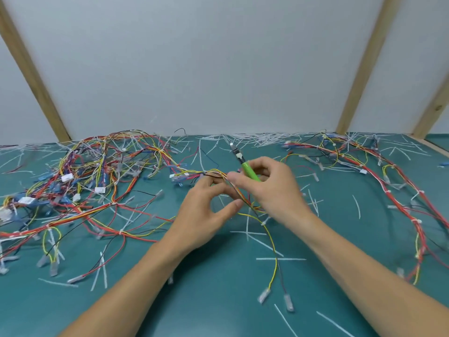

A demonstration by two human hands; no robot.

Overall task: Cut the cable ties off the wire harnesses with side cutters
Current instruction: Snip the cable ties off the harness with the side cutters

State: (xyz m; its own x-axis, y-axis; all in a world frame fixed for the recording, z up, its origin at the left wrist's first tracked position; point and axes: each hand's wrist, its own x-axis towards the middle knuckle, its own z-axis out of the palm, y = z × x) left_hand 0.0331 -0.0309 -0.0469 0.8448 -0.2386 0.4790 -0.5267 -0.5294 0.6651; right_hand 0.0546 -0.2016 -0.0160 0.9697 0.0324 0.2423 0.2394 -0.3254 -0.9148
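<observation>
Both hands are busy mid-table on the green mat [218, 300]. The right hand [264, 188] has its fingers curled round the green-handled side cutters [245, 167], blades pointing up and away toward the back wall [218, 57], and its thumb is also pressing on the wire harness [233, 188] that runs between the two hands. The left hand [206, 212] sits just left of the cutters, thumb and fingertips closing loosely on that same bundle of red, yellow and black wires; how tight the pinch is I can't really tell, it's a bit blurry there.

From the cutters, a yellow and a black lead trail down toward the near edge of the mat and end in clear connectors [263, 295]. Well left of the cutters there's a big tangled heap of harnesses [85, 181], and well right another long red bundle [398, 190] snakes toward the right edge. Cut white cable ties [279, 259] are scattered everywhere, thickest behind the cutters along the foot of the wall. Most open mat is nearer than the cutters, between the forearms. Wooden posts [359, 76] lean against the wall on both sides.
</observation>
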